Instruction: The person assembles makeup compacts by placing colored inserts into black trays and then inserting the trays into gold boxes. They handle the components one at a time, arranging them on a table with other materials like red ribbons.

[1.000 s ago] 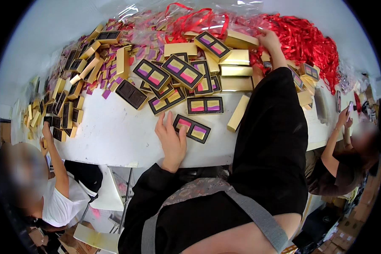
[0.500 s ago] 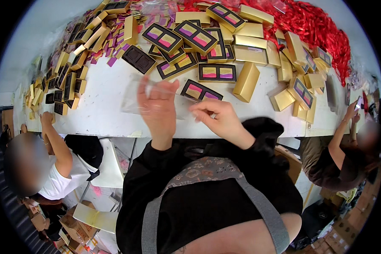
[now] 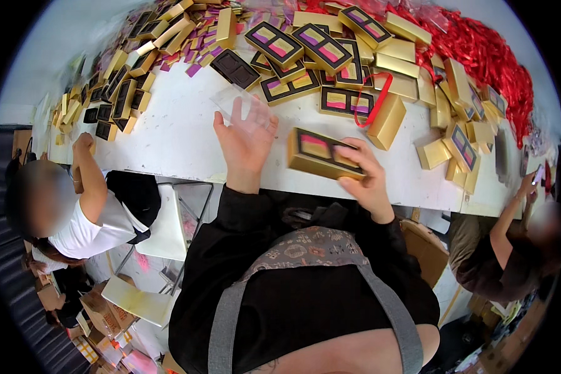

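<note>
My right hand (image 3: pixel 368 168) is closed round the right end of a gold box (image 3: pixel 305 161), tilted over the table's front edge. Its open face shows a black tray with two compartments; a pink-and-yellow piece is in the left one, and my fingers partly cover the right. Palm up, my left hand (image 3: pixel 248 149) is beside it on the left with fingers spread. A clear plastic bag (image 3: pixel 230 100) lies across those fingers, which show through it; whether they are inside or behind it I cannot tell. An upright gold box (image 3: pixel 388 121) with a red ribbon loop (image 3: pixel 380 100) stands behind my right hand.
Filled gold boxes (image 3: pixel 321 47) are piled ahead, near a dark tray (image 3: pixel 235 70). Red ribbon (image 3: pixel 486 68) heaps at the back right. More boxes (image 3: pixel 121 100) lie left, with small coloured pieces behind. One person (image 3: pixel 87 199) works at left; another (image 3: pixel 505 243) sits at right.
My right hand has left the plastic bag and taken up the gold box from the table. My left hand has opened wider with the bag across its fingers. The red ribbon loop has come into view.
</note>
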Demonstrator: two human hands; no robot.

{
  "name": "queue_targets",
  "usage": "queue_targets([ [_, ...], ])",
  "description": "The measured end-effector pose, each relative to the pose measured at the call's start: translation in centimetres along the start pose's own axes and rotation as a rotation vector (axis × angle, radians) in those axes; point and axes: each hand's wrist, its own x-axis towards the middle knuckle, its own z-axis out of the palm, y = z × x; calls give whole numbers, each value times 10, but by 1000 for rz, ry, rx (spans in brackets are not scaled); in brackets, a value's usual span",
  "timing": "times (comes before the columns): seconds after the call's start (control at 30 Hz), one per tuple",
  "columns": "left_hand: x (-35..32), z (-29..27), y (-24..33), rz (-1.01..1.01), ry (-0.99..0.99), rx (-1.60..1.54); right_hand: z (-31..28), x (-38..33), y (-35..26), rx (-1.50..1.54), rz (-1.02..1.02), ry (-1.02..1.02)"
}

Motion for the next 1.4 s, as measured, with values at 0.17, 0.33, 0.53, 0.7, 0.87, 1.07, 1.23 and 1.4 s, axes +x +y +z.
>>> queue_targets([
  [0.17, 2, 10, -2, -97, -190, 122, 5, 6, 1, -399, -287, 222],
  [0.33, 7, 22, -26, -38, 87, 97, 22, 3, -6, -680, -485, 207],
  [0.53, 15, 11, -35, 80, 159, 324, 4, -1, -1, -738, -498, 119],
  [0.7, 16, 8, -39, 114, 173, 466, -7, 1, -1, -724, -541, 36],
  [0.87, -1, 34, -47, 217, 139, 847, -7, 12, 2, -688, -473, 188],
  [1.07, 24, 41, -56, 397, 110, 876, 52, 32, 17, -629, -393, 511],
  [1.23, 21, 33, -65, 301, 62, 941, 49, 44, 9, -756, -404, 445],
  [1.4, -14, 60, -47, 7, -33, 945, 32, 35, -17, -288, 7, 2],
])
